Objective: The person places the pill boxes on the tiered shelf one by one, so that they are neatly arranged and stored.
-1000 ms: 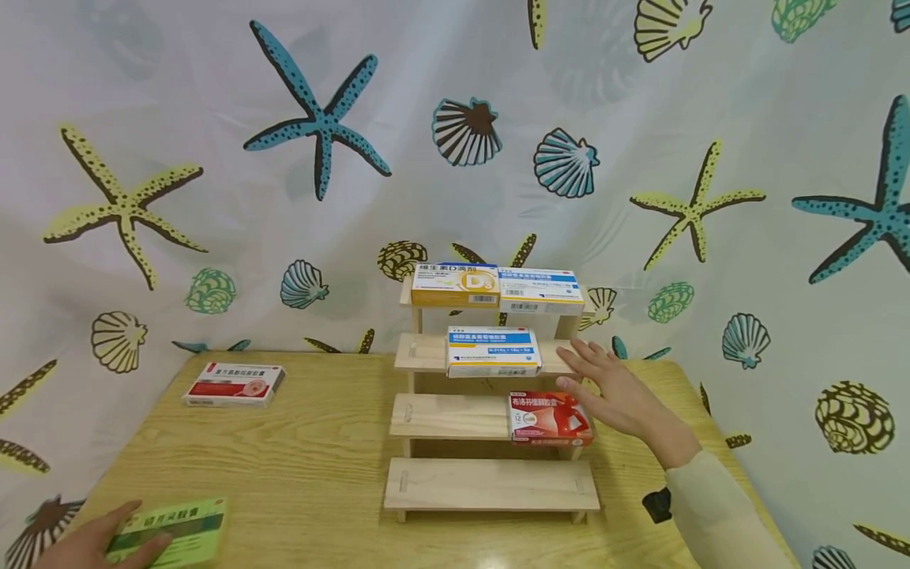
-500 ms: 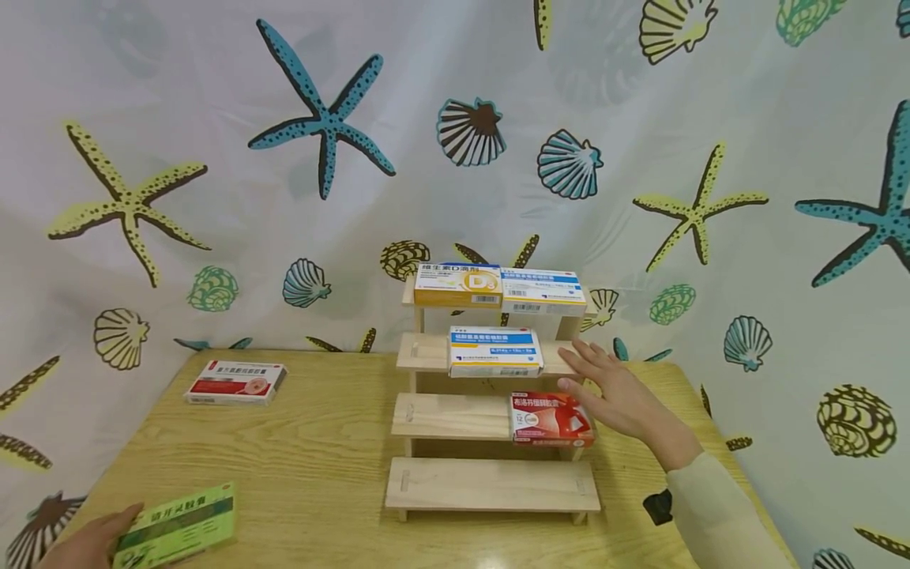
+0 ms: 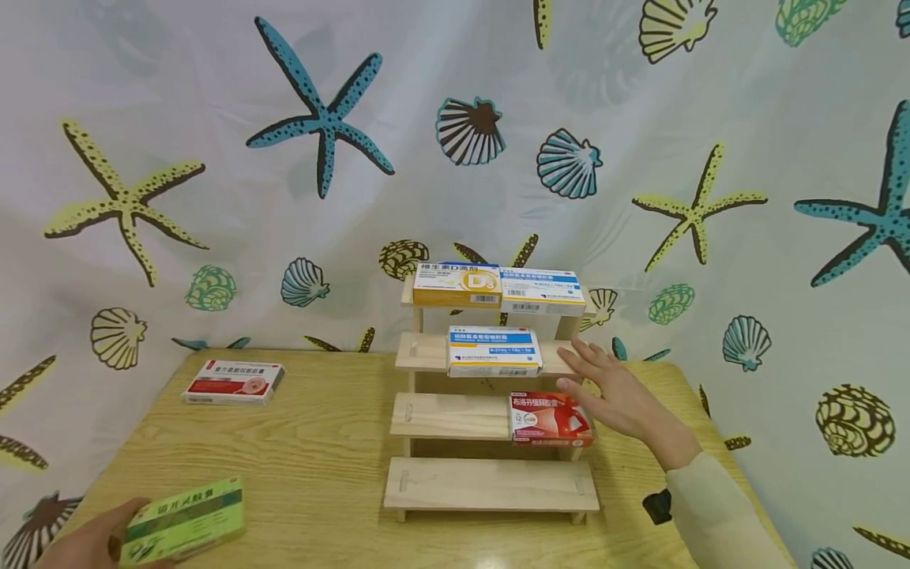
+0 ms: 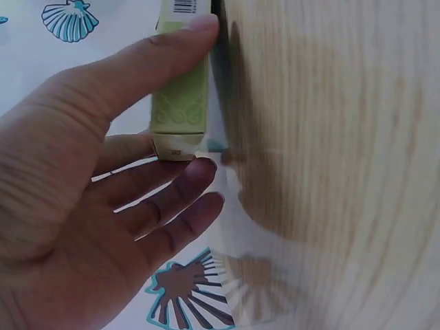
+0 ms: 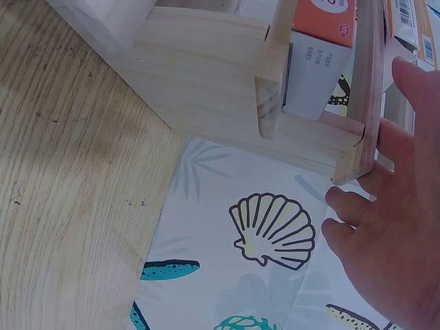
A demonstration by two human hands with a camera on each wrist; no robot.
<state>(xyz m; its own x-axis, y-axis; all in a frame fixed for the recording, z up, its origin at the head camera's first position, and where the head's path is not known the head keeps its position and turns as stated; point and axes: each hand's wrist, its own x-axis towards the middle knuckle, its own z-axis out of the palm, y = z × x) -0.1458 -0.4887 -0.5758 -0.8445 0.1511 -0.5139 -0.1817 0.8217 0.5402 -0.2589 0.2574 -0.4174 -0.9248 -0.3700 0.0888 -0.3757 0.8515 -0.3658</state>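
At the lower left, my left hand [image 3: 95, 541] grips a green box [image 3: 183, 520] by its left end, tilted with its right end higher. The left wrist view has the thumb of the left hand [image 4: 103, 172] along the green box [image 4: 180, 103] and the fingertips at its end. My right hand [image 3: 618, 395], fingers extended, rests at the right end of the stepped wooden rack [image 3: 490, 484], on the second shelf from the top. Beside that hand are a blue-and-white box [image 3: 494, 351] and, one shelf lower, a red box [image 3: 549, 419].
On the top shelf stand a yellow-and-white box [image 3: 456, 285] and another blue-and-white box [image 3: 542, 291], side by side. A red-and-white box [image 3: 233, 382] lies at the back left of the wooden table [image 3: 306, 442]. Behind hangs a curtain [image 3: 398, 71] with starfish and shells.
My left hand has lifted the green box a little and moved it slightly right, its right end now turned upward. The right hand has stayed at the rack.
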